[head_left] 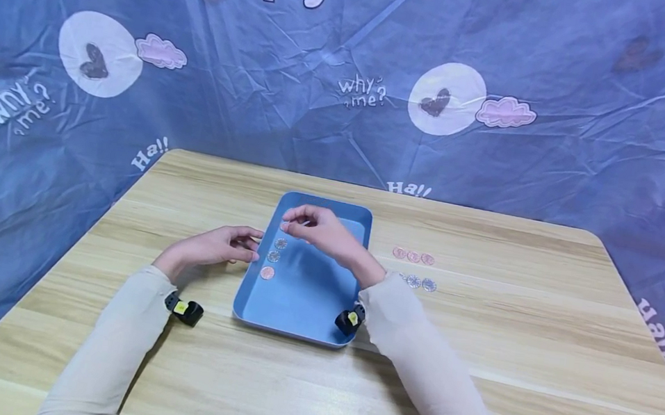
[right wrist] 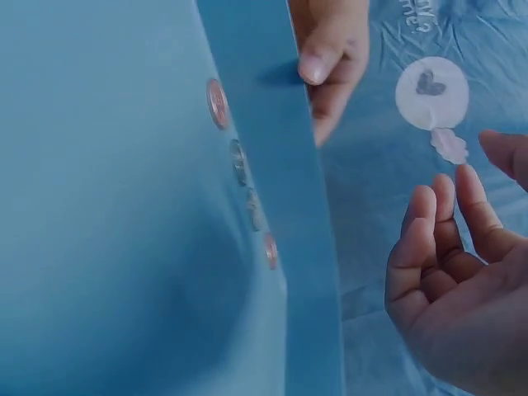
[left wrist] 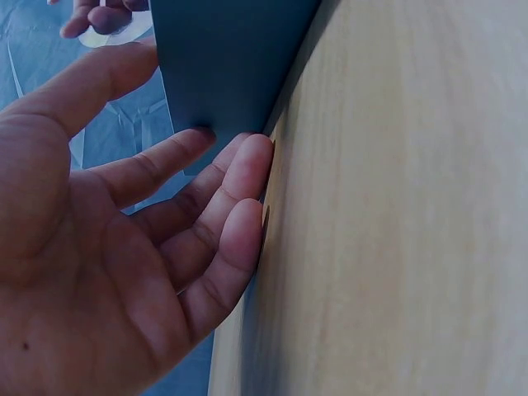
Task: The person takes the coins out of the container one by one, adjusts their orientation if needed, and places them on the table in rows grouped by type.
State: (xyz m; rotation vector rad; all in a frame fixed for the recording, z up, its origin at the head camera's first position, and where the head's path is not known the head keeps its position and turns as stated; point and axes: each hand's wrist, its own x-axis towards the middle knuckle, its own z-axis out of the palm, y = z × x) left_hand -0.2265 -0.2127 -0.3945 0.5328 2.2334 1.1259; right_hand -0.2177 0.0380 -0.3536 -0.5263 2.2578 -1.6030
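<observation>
A blue tray (head_left: 306, 309) lies on the table with a line of coins along its left side: a copper coin (head_left: 267, 273), two silver coins (head_left: 273, 256), and a far copper coin (right wrist: 271, 251) that the right fingers partly cover in the head view. My left hand (head_left: 220, 247) rests against the tray's left wall from outside; its thumb touches the rim and its fingers (left wrist: 177, 157) are loosely bent. Above the far left part of the tray hovers my right hand (head_left: 319, 230), thumb and fingertips apart in the right wrist view, nothing between them.
Right of the tray, three copper coins (head_left: 414, 256) lie in a row on the wooden table (head_left: 510, 343). Nearer is a row of silver coins (head_left: 414, 281), its left end partly hidden by the right forearm. A printed blue cloth (head_left: 294, 118) hangs behind the table.
</observation>
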